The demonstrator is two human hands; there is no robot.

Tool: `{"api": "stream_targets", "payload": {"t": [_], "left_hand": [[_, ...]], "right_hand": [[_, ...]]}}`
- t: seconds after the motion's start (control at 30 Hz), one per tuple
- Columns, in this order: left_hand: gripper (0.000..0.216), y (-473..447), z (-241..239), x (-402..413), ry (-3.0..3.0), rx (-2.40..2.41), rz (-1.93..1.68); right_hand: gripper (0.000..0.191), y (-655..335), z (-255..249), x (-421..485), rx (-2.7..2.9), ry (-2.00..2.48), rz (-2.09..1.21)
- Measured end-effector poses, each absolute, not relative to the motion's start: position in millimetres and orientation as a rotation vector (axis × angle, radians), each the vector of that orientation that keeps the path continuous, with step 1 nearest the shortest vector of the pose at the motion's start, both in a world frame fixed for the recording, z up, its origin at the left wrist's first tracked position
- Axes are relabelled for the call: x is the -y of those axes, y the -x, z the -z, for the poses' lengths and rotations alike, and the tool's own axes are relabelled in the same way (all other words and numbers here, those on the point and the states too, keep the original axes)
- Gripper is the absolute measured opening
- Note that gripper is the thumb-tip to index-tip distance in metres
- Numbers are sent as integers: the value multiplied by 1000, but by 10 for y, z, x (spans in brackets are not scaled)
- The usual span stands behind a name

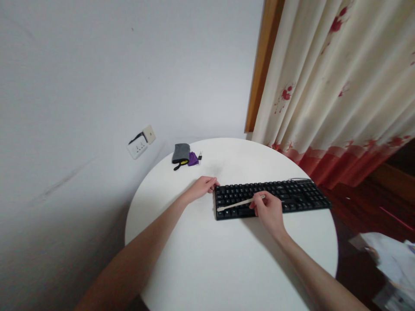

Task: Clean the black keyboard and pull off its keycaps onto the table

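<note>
Nearest lies the bare front of the round white tabletop [194, 255], with a forearm crossing it from either side. The right hand [269, 209] comes in over the near edge of the keyboard [293, 198], its thumb and fingers pinching a pale stick [238, 204], slim, with a wider head, much like a toothbrush. The stick slants down to the left, its head over the keys near the keyboard's front left corner; whether bristles touch the keycaps is too small to tell. A light pinch, with the handle kept low, should let the head follow the rows and the gaps between keys without digging in. Short, even strokes probably suit it better than hard pressure, which could push keys down or make the board slide.

The keyboard lies flat, keys up, its long side running across the right half of the tabletop. A little farther back, the left hand [202, 186] is at its far left corner, fingers bent and touching the edge; whether they pinch the corner or only rest against it, I cannot tell. Steady pressure there, clear of the stick's path, would help keep the board from turning.

Beyond the hands, to the left, a grey pouch [181, 153] lies beside a purple cloth [193, 159] and a black binder clip [200, 157], well apart from the keyboard. Farthest stand the pale wall [97, 65] and the flowered curtain [308, 86].
</note>
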State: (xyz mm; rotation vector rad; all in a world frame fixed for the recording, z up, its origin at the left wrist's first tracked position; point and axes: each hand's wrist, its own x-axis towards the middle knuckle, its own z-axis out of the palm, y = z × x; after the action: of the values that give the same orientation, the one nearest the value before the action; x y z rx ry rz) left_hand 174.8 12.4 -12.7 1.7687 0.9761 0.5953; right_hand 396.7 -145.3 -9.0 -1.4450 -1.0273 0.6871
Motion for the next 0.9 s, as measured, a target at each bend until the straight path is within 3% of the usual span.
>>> {"api": "stream_targets", "payload": {"t": [0.6, 0.9], "left_hand": [[50, -1741, 146, -146, -1790, -978, -594], [54, -1752, 111, -118, -1794, -966, -598]], "right_hand": [[26, -3978, 53, 1484, 1046, 1518, -545], [34, -3890, 76, 1440, 921, 1240, -915]]}}
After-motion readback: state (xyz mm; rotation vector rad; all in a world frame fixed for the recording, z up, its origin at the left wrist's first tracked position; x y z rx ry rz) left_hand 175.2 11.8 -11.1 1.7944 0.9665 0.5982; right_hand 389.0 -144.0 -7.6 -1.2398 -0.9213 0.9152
